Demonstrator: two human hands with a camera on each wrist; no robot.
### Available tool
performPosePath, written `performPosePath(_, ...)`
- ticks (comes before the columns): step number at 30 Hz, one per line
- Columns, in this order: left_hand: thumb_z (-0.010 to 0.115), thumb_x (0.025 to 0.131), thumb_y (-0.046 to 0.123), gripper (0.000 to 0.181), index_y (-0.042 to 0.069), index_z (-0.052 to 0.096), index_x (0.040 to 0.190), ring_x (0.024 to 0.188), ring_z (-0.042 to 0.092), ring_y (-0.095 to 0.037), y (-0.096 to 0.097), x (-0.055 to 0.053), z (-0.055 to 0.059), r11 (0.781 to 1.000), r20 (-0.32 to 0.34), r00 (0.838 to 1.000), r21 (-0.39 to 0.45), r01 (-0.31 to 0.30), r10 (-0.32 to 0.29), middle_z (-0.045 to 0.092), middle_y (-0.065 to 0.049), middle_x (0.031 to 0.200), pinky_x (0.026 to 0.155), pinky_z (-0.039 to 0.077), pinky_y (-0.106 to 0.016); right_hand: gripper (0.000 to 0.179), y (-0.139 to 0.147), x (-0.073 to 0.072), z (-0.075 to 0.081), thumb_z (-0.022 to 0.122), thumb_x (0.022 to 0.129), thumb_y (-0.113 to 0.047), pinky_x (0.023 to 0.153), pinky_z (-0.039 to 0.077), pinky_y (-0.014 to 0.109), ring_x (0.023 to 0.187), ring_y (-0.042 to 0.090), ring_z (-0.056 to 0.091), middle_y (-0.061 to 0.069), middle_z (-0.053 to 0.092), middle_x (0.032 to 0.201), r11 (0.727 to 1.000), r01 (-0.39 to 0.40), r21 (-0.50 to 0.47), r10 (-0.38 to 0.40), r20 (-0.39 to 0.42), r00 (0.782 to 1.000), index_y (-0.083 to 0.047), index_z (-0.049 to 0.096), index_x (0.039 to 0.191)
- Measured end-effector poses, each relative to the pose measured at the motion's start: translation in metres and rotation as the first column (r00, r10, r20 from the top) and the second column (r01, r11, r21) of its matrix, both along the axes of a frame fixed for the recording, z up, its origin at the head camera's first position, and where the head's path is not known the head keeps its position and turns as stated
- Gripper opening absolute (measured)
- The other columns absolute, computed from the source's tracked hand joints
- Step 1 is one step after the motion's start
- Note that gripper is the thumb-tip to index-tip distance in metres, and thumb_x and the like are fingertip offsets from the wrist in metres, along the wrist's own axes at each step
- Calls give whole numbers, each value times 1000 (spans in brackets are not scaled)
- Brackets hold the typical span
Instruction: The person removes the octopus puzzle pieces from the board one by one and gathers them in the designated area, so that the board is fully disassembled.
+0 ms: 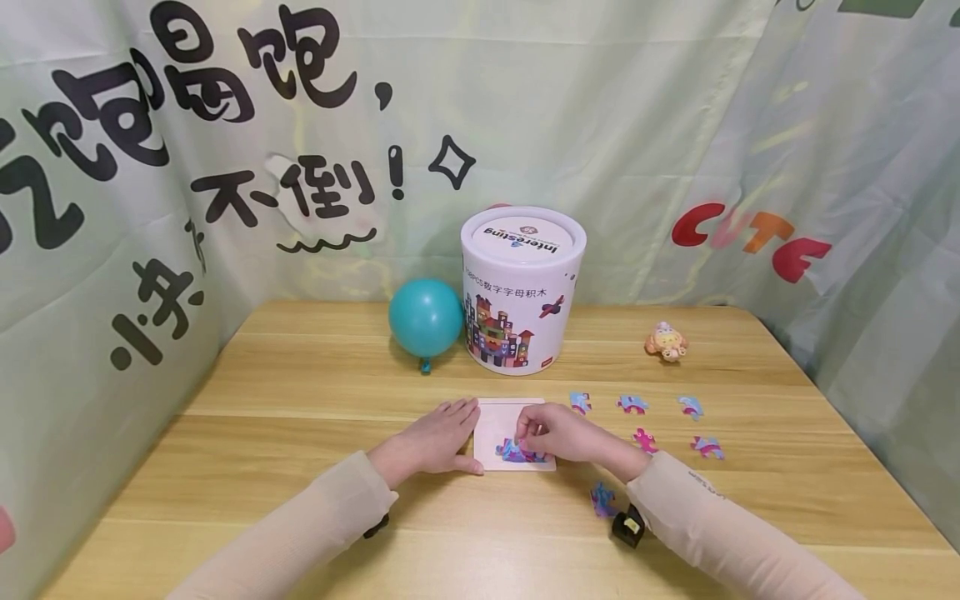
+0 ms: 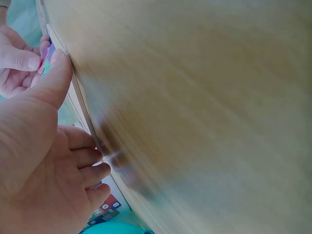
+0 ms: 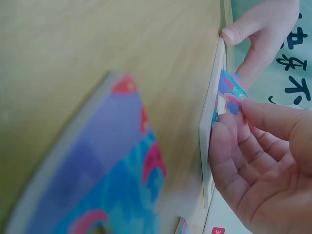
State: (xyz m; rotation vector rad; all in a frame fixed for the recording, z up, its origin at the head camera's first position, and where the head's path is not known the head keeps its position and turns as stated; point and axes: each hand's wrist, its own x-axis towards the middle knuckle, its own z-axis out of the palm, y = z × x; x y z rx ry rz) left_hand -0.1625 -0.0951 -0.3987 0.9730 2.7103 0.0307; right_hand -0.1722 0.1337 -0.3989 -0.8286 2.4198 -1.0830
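A small pale puzzle board (image 1: 491,417) lies flat on the table, with joined blue and purple jigsaw pieces (image 1: 513,452) along its near part. My left hand (image 1: 438,437) rests at the board's left edge, fingers extended and thumb at the near corner. Over the board, my right hand (image 1: 562,433) pinches a jigsaw piece (image 3: 232,87) between thumb and fingers. That piece is blue, pink and purple, tilted up from the board in the right wrist view. Its lower side is partly hidden by the fingertips. One loose jigsaw piece (image 1: 602,500) lies below the right forearm.
Several loose jigsaw pieces, among them a pink one (image 1: 643,440) and a blue one (image 1: 690,407), are spread to the board's right. Behind it stand a white bucket (image 1: 517,308) and a teal balloon (image 1: 426,318). A small plush-like figurine (image 1: 666,342) sits at the back right.
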Motion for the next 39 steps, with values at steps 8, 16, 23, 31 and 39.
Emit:
performPosePath(8, 51, 85, 57, 87, -4, 28, 142, 136, 18, -28, 0, 1, 1, 1000, 4, 1000, -2, 0, 0, 20, -17, 149, 110, 16, -38, 9, 2, 0, 0, 62, 87, -5, 48, 45, 24, 54, 15, 52, -2, 54, 66, 1000, 18, -3, -18, 14, 1000, -7, 58, 80)
performPosePath(16, 50, 84, 59, 88, -4, 26, 142, 136, 17, -28, 1, 0, 0, 1000, 0, 1000, -12, -3, 3, 18, -17, 149, 110, 15, -38, 7, 7, 2, 4, 61, 87, -4, 50, 47, 27, 58, 16, 50, 2, 55, 69, 997, 70, -44, -66, 95, 993, -5, 58, 81)
performPosePath(23, 51, 85, 57, 87, -4, 27, 142, 136, 18, -28, 1, 2, 2, 1000, 7, 1000, -5, -7, 7, 19, -17, 149, 110, 15, -38, 7, 24, 5, 15, 61, 88, -7, 48, 45, 28, 57, 17, 49, 3, 54, 68, 994, 78, -72, -69, 120, 990, -4, 57, 82)
performPosePath(31, 50, 85, 57, 87, -5, 27, 142, 136, 17, -28, 1, 2, 2, 1000, 7, 1000, -7, -7, 7, 19, -17, 149, 110, 15, -39, 6, 58, 14, 24, 61, 87, -6, 50, 46, 28, 58, 16, 50, 4, 55, 69, 991, 81, -110, -71, 97, 993, -1, 59, 85)
performPosePath(39, 52, 85, 57, 87, -5, 27, 142, 136, 18, -29, 1, 3, 3, 1000, 7, 1000, -4, -7, 7, 20, -18, 149, 110, 15, -39, 8, 101, 23, 23, 61, 87, -8, 48, 42, 24, 55, 10, 47, 1, 52, 64, 993, 78, -91, -71, 79, 994, -1, 60, 83)
